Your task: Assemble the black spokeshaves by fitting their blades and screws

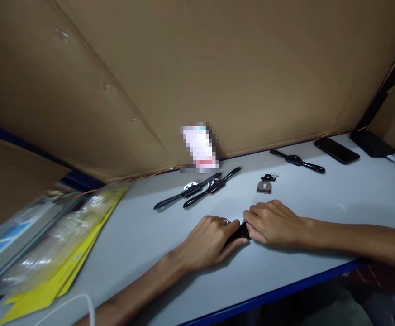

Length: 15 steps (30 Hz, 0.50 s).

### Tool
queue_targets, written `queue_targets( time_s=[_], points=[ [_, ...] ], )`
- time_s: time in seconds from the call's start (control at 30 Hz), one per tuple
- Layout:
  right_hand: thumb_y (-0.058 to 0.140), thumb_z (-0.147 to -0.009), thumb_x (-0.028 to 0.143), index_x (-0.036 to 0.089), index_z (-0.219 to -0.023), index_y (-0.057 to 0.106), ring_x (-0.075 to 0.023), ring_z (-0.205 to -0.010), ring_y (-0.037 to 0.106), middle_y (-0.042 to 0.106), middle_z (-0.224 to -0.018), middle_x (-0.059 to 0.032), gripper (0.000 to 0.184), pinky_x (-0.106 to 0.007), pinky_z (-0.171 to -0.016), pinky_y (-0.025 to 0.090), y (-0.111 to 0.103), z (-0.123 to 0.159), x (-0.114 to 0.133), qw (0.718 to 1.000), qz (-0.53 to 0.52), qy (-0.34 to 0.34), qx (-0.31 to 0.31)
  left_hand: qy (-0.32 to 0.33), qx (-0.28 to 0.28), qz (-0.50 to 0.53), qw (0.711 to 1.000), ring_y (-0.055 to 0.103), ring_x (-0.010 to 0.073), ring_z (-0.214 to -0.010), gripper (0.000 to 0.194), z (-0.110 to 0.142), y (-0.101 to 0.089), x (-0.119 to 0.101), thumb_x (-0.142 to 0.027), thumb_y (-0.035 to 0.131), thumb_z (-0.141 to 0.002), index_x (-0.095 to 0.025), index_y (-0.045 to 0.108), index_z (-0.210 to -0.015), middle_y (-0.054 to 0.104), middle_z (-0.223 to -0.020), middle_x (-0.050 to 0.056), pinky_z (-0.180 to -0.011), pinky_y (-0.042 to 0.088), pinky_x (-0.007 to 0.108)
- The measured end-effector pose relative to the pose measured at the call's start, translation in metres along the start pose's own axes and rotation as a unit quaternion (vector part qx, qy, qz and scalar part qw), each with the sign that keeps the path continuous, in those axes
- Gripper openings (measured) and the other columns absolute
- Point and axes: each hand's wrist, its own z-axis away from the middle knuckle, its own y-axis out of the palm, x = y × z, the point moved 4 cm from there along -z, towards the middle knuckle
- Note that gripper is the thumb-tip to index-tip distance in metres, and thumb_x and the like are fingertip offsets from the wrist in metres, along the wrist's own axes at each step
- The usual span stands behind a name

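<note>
A black spokeshave (242,231) is held low over the front of the table, mostly covered by my fingers. My left hand (209,239) is closed around one side of it, and my right hand (274,223) grips the other side, thumb and fingers pressed together. Just beyond my right hand lie a flat steel blade (264,188) with a slot and a small black cap with a screw (269,177). Two more spokeshaves, one (189,190) beside another (214,186), rest beyond my left hand with shiny blades showing. A further spokeshave (296,160) lies at the back right.
A black phone (337,150) and a dark box with a white cable (373,143) sit at the back right. Yellow sheets with clear plastic (82,246) cover the left side. Cardboard walls (251,77) enclose the table; a pixelated object (200,146) stands against the back one.
</note>
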Motion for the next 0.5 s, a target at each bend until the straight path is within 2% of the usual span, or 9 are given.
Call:
queue_targets(
  time_s=[0.1,0.2,0.27,0.37,0.5],
  points=[
    [0.047,-0.099,0.020,0.018,-0.103,0.066,-0.0173,-0.071,0.053,0.068,-0.093,-0.0088,0.020,-0.032,-0.054,0.019,-0.006,0.007,0.000,0.998,0.005,-0.061,-0.014,0.010,0.003,0.000,1.000,0.050,0.0164,-0.051,0.054,0.000,-0.002,0.000,-0.055,0.027,-0.109,-0.019,0.058,-0.085,0.060,-0.062,0.002,-0.053,0.029,0.032],
    [0.052,-0.093,0.013,0.019,-0.097,0.069,-0.0161,-0.070,0.050,0.066,-0.089,-0.0070,0.018,-0.032,-0.053,0.017,-0.012,0.014,0.000,0.993,-0.016,-0.117,-0.005,0.012,0.008,-0.012,1.000,0.053,0.0170,-0.052,0.055,0.001,-0.002,0.000,-0.057,0.025,-0.108,-0.019,0.057,-0.084,0.061,-0.062,0.002,-0.053,0.028,0.033],
    [0.054,-0.089,0.010,0.017,-0.094,0.069,-0.0154,-0.068,0.048,0.065,-0.087,-0.0069,0.018,-0.032,-0.054,0.017,-0.015,0.016,-0.002,0.995,-0.021,-0.098,-0.010,0.013,0.011,-0.021,1.000,0.053,0.0171,-0.052,0.055,0.001,-0.002,0.000,-0.057,0.025,-0.108,-0.020,0.056,-0.082,0.060,-0.062,0.002,-0.053,0.028,0.033],
    [0.051,-0.090,0.008,0.015,-0.099,0.069,-0.0152,-0.067,0.047,0.066,-0.090,-0.0079,0.021,-0.032,-0.054,0.018,-0.015,0.016,-0.004,0.998,-0.011,-0.063,-0.020,0.013,0.018,-0.024,0.999,0.054,0.0175,-0.053,0.053,0.000,-0.001,0.001,-0.056,0.026,-0.108,-0.020,0.057,-0.084,0.061,-0.063,0.002,-0.053,0.029,0.032],
    [0.052,-0.091,0.009,0.018,-0.101,0.069,-0.0154,-0.069,0.048,0.066,-0.090,-0.0064,0.021,-0.032,-0.054,0.018,-0.011,0.015,0.000,0.992,-0.024,-0.120,-0.003,0.011,0.024,-0.022,0.999,0.054,0.0176,-0.053,0.054,0.000,-0.002,0.001,-0.056,0.025,-0.108,-0.019,0.057,-0.085,0.062,-0.064,0.003,-0.053,0.029,0.033]
  ],
)
